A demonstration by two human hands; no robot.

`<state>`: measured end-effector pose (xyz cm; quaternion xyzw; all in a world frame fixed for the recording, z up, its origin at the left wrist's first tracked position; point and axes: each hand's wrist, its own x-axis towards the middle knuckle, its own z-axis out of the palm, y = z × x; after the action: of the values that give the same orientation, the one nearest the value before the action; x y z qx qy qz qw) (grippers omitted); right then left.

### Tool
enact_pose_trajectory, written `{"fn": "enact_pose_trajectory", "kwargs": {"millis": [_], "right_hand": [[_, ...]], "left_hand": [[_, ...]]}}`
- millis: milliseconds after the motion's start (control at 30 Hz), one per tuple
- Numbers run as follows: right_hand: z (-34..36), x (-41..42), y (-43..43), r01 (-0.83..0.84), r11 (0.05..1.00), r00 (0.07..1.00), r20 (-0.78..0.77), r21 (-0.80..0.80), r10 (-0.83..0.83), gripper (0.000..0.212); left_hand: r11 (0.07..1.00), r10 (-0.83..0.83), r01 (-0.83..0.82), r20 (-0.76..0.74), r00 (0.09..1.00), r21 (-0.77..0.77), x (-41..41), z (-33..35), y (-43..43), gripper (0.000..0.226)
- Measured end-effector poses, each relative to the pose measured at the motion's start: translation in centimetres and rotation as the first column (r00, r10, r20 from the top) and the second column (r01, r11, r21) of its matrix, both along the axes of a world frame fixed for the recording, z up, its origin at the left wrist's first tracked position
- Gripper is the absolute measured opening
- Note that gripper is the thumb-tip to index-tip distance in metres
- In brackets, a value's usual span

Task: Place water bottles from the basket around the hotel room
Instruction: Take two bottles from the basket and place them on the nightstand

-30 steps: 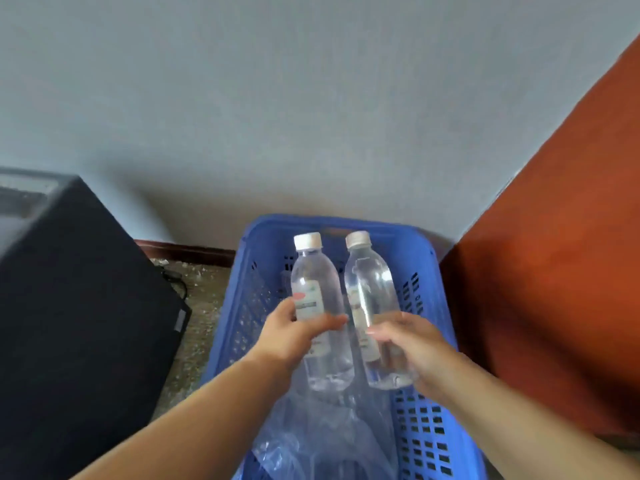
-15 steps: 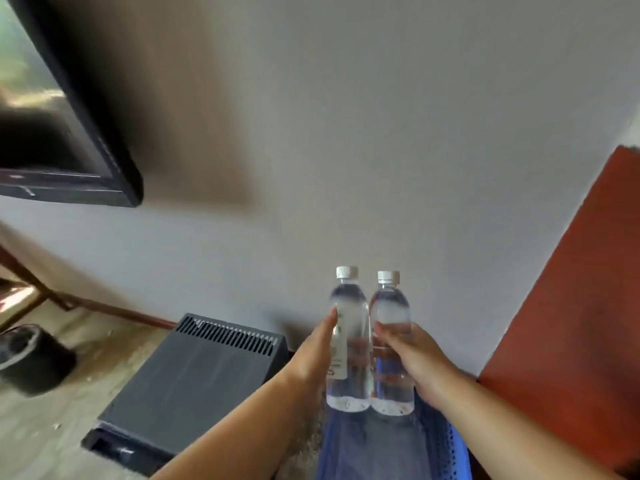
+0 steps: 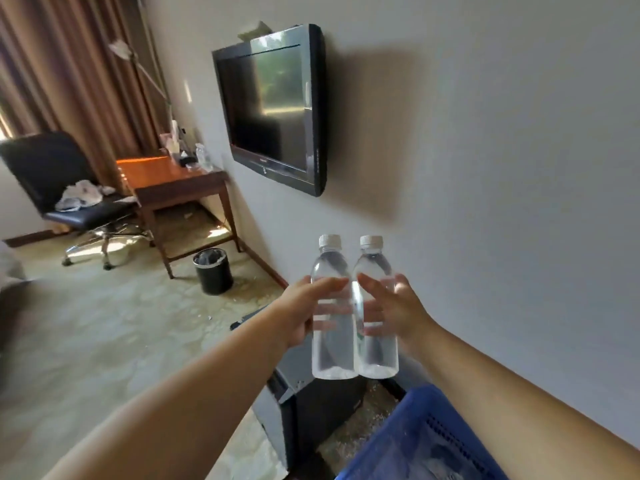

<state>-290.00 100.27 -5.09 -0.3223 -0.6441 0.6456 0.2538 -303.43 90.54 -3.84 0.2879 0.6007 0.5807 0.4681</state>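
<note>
Two clear water bottles with white caps are held upright, side by side and touching, in front of the grey wall. My left hand (image 3: 301, 310) grips the left bottle (image 3: 331, 355) around its middle. My right hand (image 3: 398, 311) grips the right bottle (image 3: 378, 355) the same way. The blue plastic basket (image 3: 408, 441) sits low at the bottom right, below and behind the bottles, partly hidden by my right forearm.
A dark grey box-like unit (image 3: 294, 386) stands on the floor below the bottles. A black TV (image 3: 273, 105) hangs on the wall. Further left are a wooden desk (image 3: 173, 181) with small items, a black office chair (image 3: 59, 181) and a black waste bin (image 3: 213, 270).
Both hands lifted the two bottles up out of the basket. My view swung up and left, from the basket to the room with the TV, desk and chair.
</note>
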Motion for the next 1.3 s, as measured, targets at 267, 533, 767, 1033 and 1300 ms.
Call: {"fn": "enact_pose_trajectory", "kwargs": {"millis": [267, 533, 767, 1033, 1300], "right_hand": [[1.3, -8.8, -6.9, -0.397, 0.918, 0.917, -0.042, -0.010, 0.396, 0.050], [0.8, -20.5, -17.0, -0.624, 0.774, 0.780, -0.138, -0.105, 0.610, 0.033], [1.0, -32.5, -28.2, -0.764, 0.639, 0.644, -0.171, -0.089, 0.746, 0.053], [1.9, -45.5, -39.2, -0.839, 0.538, 0.543, -0.165, -0.077, 0.823, 0.019], [3.0, -57.0, -45.3, -0.882, 0.460, 0.467, -0.057, -0.101, 0.882, 0.060]], "left_hand": [[0.912, 0.407, -0.408, -0.030, 0.913, -0.043, -5.0, 1.5, -10.9, 0.060], [0.824, 0.565, -0.566, 0.046, 0.824, 0.010, -12.7, 2.0, -23.3, 0.060], [0.616, 0.788, -0.787, 0.037, 0.615, -0.031, -22.4, 1.0, -34.9, 0.073], [0.587, 0.799, -0.807, 0.111, 0.591, 0.069, -33.3, 1.3, -45.6, 0.078], [0.522, 0.850, -0.853, 0.082, 0.520, -0.004, -42.7, 1.2, -51.6, 0.077]]}}
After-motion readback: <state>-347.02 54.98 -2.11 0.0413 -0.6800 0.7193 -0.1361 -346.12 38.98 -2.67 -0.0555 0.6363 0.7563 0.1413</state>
